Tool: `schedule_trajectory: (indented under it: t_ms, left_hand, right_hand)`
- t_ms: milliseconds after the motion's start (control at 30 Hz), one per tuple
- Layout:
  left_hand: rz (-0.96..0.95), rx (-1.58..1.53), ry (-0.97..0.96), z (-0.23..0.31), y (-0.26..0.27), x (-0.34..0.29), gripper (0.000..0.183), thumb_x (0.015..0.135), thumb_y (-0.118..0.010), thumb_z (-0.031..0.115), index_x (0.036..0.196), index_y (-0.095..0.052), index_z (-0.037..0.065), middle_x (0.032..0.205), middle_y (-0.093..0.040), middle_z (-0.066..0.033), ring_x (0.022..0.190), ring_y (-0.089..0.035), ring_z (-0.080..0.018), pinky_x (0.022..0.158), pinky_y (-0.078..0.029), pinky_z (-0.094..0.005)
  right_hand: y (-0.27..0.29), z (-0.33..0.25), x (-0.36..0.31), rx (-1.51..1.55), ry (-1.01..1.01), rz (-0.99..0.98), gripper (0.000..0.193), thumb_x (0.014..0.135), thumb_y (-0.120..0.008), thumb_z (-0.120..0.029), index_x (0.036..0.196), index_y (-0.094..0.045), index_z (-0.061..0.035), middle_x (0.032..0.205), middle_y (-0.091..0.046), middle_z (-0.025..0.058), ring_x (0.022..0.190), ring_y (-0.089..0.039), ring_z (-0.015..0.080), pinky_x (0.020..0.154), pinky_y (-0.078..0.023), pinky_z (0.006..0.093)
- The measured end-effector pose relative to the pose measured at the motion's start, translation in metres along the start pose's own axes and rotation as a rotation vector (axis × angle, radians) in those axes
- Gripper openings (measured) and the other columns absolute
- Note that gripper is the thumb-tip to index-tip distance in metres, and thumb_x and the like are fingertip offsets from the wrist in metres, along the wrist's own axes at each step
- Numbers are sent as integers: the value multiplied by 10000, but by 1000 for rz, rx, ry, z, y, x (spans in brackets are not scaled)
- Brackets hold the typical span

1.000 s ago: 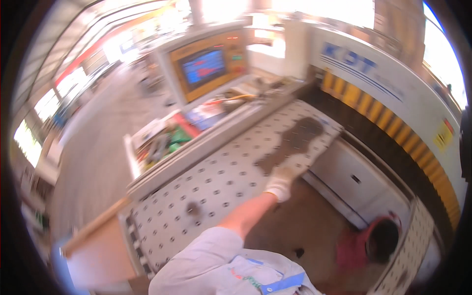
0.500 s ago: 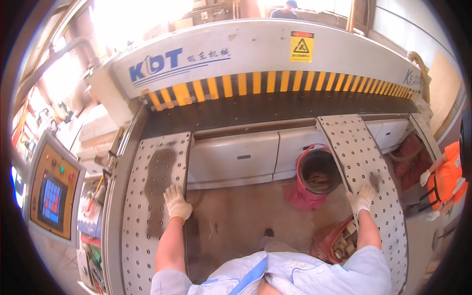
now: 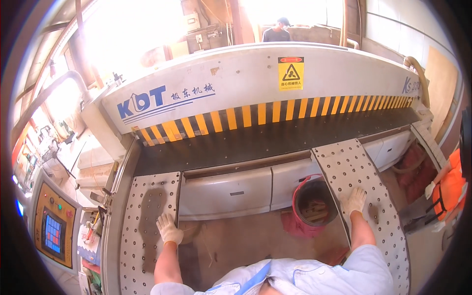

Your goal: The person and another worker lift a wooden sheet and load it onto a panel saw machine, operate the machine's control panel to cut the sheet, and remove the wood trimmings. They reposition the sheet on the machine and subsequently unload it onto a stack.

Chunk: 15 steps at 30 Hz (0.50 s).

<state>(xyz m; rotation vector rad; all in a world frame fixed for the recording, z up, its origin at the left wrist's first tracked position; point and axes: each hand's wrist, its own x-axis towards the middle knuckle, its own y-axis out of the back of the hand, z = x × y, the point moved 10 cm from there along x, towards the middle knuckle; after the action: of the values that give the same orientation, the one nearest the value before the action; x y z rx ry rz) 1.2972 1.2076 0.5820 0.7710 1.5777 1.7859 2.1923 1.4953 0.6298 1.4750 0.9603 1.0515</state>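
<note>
My left hand (image 3: pixel 168 229), in a white work glove, rests on the left perforated support table (image 3: pixel 130 221), its fingers stretched over the edge of a dark worn patch. My right hand (image 3: pixel 355 200), gloved the same way, lies flat on the right perforated support table (image 3: pixel 339 162), close to that table's inner edge. Neither hand holds anything. Both tables run out from a large grey panel saw (image 3: pixel 246 73), whose long beam carries a yellow and black striped curtain (image 3: pixel 260 114) above a dark bed (image 3: pixel 211 151).
A dark bucket (image 3: pixel 314 199) with wood offcuts stands between the tables. At the left is a control panel (image 3: pixel 51 231) with a lit screen. A person in an orange vest (image 3: pixel 448 184) stands at the right; another person (image 3: pixel 277 33) is behind the machine.
The view has tilted up, so the machine sits lower in the picture and the offcut sack by my right arm is mostly hidden. Both hands still rest on the tables.
</note>
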Motion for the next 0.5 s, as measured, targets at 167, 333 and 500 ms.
schedule_trajectory:
  t_ms: [167, 333, 500]
  left_hand:
    - [-11, 34, 55, -14, -9, 9, 1037, 861, -730, 167, 1793, -307, 5, 1880, -282, -223, 1770, -170, -437, 1459, -60, -546]
    - [-20, 30, 75, 5, -12, 32, 1062, 845, -747, 158, 1798, -299, 16, 1883, -274, -211, 1772, -169, -427, 1456, -77, -549]
    - [-20, 38, 78, 15, -11, 49, 1002, 870, -705, 107, 1791, -317, 41, 1879, -292, -198, 1774, -169, -424, 1457, -90, -536]
  right_hand:
    - [7, -25, 21, -14, 24, 17, 1053, 1005, -714, -664, 1684, -441, 93, 1740, -467, 323, 1648, -386, 479, 1382, -236, 590]
    - [15, -17, 25, 34, 26, 87, 1048, 963, -763, -677, 1631, -487, 82, 1678, -504, 312, 1592, -417, 481, 1353, -263, 589]
    - [30, -24, 20, 67, 10, 59, 1072, 971, -754, -662, 1667, -452, 94, 1718, -479, 326, 1636, -387, 481, 1382, -237, 592]
